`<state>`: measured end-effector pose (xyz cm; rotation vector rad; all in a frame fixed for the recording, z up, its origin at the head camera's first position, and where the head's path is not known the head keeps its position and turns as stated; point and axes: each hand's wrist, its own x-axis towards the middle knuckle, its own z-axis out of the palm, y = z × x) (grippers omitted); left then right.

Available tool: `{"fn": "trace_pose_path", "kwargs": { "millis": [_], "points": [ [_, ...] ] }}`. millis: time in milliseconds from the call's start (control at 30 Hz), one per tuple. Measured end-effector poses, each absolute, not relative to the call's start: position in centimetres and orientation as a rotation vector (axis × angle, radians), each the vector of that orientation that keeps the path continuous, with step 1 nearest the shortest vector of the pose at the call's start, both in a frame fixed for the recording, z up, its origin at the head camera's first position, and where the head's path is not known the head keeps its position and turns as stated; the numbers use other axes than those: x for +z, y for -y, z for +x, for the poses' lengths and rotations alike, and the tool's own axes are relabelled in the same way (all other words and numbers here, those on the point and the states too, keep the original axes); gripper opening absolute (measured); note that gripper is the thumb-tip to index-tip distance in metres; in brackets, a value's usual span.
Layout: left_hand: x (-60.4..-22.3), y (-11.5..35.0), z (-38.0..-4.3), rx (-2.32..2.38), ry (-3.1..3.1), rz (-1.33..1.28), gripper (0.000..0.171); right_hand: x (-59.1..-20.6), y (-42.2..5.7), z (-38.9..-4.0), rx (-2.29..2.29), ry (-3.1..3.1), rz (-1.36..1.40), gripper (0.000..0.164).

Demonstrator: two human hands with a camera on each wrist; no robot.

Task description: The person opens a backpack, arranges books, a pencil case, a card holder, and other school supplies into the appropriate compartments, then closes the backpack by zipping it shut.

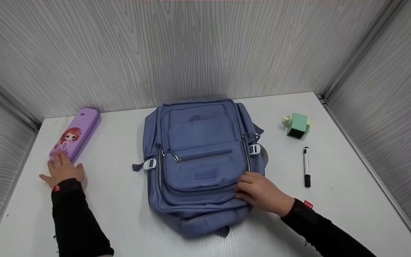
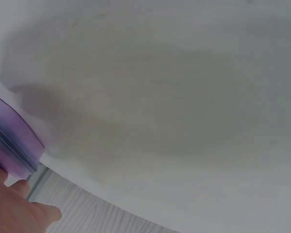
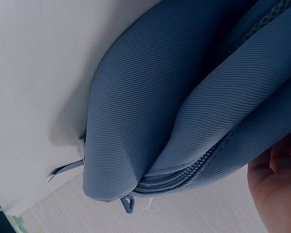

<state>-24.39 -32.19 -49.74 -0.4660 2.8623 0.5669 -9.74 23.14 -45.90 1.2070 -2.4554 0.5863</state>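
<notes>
A blue backpack [image 1: 202, 135] lies front side up in the middle of the white table. My right hand [image 1: 262, 192] is at its lower right edge, fingers curled against the fabric, as the right wrist view also shows beside the ribbed cloth [image 3: 136, 107]. Part of those fingers is hidden by the bag. On the left, my left hand [image 1: 64, 170] touches the near end of a purple zippered pencil case [image 1: 87, 119] with a cartoon girl on it. The left fingers are spread, thumb held out. In the left wrist view only the case's corner [image 2: 19, 131] shows.
A green cube-shaped pencil sharpener-like object [image 1: 298, 123] stands at the back right. Nearer lies a white marker [image 1: 306, 164] with a black cap. Grey wood-grain panels [image 1: 191, 50] enclose the table at the back and both sides.
</notes>
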Motion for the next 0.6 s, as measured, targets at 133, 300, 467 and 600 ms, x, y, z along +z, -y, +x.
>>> {"fn": "trace_pose_path", "kwargs": {
  "millis": [133, 300, 467, 600],
  "points": [
    [-49.3, 31.6, -24.2, 0.554, -2.949, -0.534, 0.068, -45.9, -23.1, -9.7, 0.591, 2.452, 1.206, 0.006],
    [-48.9, 30.9, -24.0, 0.636, -3.032, -0.660, 0.058, -45.9, -23.1, -9.6, 0.586, 2.451, 1.198, 0.006],
    [-49.0, 30.8, -23.9, 0.884, -2.956, -0.762, 0.055, -45.9, -22.9, -9.6, 0.589, 2.457, 1.196, 0.006],
    [-49.0, 30.9, -24.1, 0.947, -2.858, -0.766, 0.063, -45.8, -22.9, -9.7, 0.588, 2.452, 1.198, 0.007]
  ]
}}
